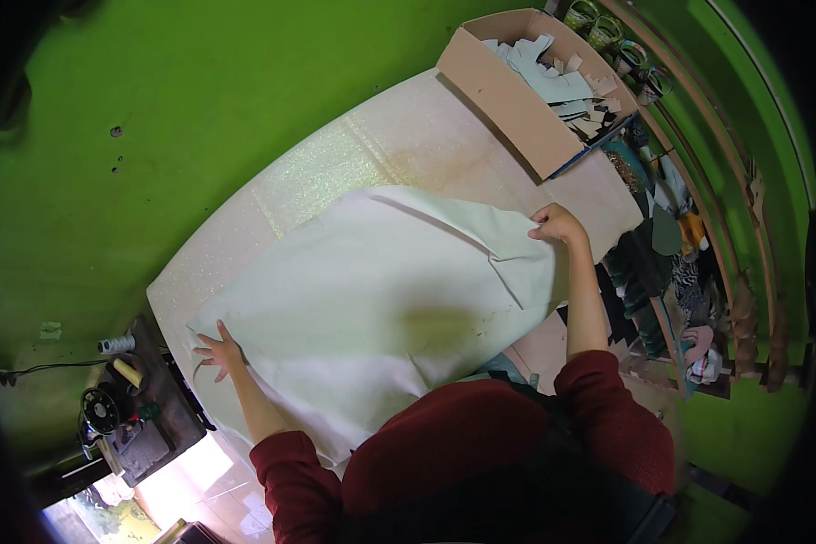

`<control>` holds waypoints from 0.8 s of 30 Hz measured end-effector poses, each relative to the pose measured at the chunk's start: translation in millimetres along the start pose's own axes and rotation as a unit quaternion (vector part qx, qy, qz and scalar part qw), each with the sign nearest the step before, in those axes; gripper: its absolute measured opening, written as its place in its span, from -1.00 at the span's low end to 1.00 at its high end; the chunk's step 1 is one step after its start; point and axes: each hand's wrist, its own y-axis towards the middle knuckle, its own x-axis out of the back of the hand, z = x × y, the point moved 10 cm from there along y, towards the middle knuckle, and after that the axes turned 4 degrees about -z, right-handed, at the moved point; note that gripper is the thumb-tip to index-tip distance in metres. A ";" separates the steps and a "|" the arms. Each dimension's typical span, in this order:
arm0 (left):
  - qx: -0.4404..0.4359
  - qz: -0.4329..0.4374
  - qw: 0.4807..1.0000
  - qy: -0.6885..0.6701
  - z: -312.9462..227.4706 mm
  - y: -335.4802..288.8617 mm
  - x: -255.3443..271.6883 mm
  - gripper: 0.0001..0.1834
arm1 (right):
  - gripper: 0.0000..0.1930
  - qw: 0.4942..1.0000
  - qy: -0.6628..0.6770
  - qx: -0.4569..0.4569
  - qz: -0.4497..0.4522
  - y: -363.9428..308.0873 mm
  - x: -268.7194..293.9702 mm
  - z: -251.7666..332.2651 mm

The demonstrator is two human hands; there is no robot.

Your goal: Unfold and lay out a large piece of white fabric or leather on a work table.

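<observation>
Pale cloth spread across the worktop, one hand at each end.

The left hand [218,352] lies open and flat on the cloth [372,308]; the right hand [558,225] pinches its far edge, near the cardboard box [508,100]. An uneven pull could deepen the fold there, or slide the cloth off the worktop [335,163].

Single head-worn fisheye view, looking steeply down from above wearer's shoulders onto table [335,163]; close range, forearms enter from lower edge, straight edges bend toward dark rim.
</observation>
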 end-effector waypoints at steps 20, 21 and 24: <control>0.009 -0.073 0.997 -0.005 -7.3 -5.7 19.2 -0.19 | -0.87 0.890 -0.009 0.212 -0.403 59.8 200.1 182.0; 0.007 -0.087 0.996 -0.024 -9.3 -2.4 25.1 -0.21 | -0.88 0.894 0.005 0.207 -0.397 75.1 186.5 171.1; -0.002 -0.204 0.978 -0.053 28.7 33.3 53.0 -0.28 | -0.86 0.846 0.046 0.256 -0.465 76.8 158.6 155.2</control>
